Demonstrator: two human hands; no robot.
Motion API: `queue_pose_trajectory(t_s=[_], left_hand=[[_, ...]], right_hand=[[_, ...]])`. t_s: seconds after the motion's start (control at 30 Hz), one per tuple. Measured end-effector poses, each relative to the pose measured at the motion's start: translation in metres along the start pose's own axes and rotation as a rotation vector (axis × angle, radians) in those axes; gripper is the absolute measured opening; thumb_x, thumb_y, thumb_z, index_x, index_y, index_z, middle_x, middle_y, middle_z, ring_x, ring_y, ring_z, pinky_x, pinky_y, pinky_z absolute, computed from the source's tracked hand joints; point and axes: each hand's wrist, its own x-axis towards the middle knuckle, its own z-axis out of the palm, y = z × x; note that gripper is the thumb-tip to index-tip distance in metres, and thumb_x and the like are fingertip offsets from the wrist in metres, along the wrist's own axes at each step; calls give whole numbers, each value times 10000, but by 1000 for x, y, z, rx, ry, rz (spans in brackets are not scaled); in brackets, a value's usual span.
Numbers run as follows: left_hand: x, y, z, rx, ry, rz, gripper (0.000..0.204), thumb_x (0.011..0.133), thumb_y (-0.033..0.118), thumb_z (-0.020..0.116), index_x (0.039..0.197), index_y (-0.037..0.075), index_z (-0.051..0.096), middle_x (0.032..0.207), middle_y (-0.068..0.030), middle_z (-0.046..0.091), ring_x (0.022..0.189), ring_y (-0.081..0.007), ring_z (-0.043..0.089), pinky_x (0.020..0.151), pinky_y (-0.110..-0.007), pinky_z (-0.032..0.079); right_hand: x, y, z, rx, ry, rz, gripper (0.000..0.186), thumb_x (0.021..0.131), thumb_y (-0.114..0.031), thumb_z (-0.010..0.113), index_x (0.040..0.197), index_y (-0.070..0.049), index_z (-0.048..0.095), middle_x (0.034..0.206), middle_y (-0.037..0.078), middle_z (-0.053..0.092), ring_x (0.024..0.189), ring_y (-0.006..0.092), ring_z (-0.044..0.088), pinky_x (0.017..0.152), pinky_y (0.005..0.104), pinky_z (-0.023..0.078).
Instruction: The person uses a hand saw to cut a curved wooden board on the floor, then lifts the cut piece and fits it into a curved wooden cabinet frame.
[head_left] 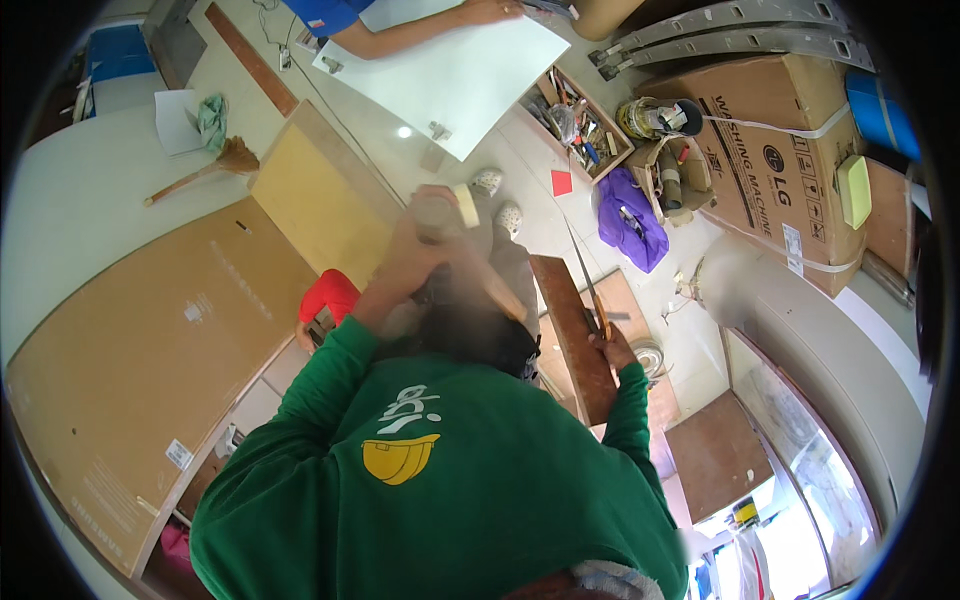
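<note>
My left hand (410, 250) is raised over my lap, blurred, with fingers closed around something pale that I cannot make out; a light wooden piece (495, 290) slants below it. At my right side, my right hand (615, 345) grips the orange handle of a long, thin-bladed saw (582, 265), pointing away from me beside a dark brown board (570, 340). Under that board are lighter wooden panels (625, 300). A small red square (561, 182) lies on the tiled floor beyond the saw tip.
A co-worker's arm (400, 38) rests on a white panel (470, 70). Another person in red (328, 295) is at left, near leaning boards (120, 380). At right are a tool box (610, 140), purple bag (630, 220), large carton (790, 200) and ladder (750, 30).
</note>
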Motion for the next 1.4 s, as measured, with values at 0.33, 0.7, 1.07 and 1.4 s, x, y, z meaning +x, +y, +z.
queue_pose_trajectory(t_s=[0.33,0.7,1.07,1.4], left_hand=[[-86,1,-97,-330,615,94,561,840,79,873,1329,113,599,1200,-38,611,1056,-163,650,907,-324,570],[-144,1,-282,-337,1058,228,582,812,124,887,1316,92,598,1110,-84,635,997,-211,693,864,-369,631],[-121,10,-639,-303,1054,85,697,803,167,904,1411,82,575,1223,-131,705,1110,-253,698,952,-406,576],[-109,122,-854,-61,960,206,612,795,145,893,1328,72,600,1096,-98,747,987,-210,711,874,-380,589]], right_hand=[[-56,-171,-7,-302,-262,-20,761,984,-248,793,1620,-4,453,1354,53,631,1288,182,564,1149,329,427],[-40,-412,176,-403,-342,-166,814,954,-194,837,1650,-85,429,1330,32,569,1174,163,561,979,337,514],[75,-634,522,-502,-349,-469,797,990,-177,821,1640,21,404,1510,128,573,1397,226,533,1212,359,408],[133,-788,708,-587,-378,-527,824,984,-180,800,1666,15,381,1565,128,557,1441,237,511,1231,377,383]])
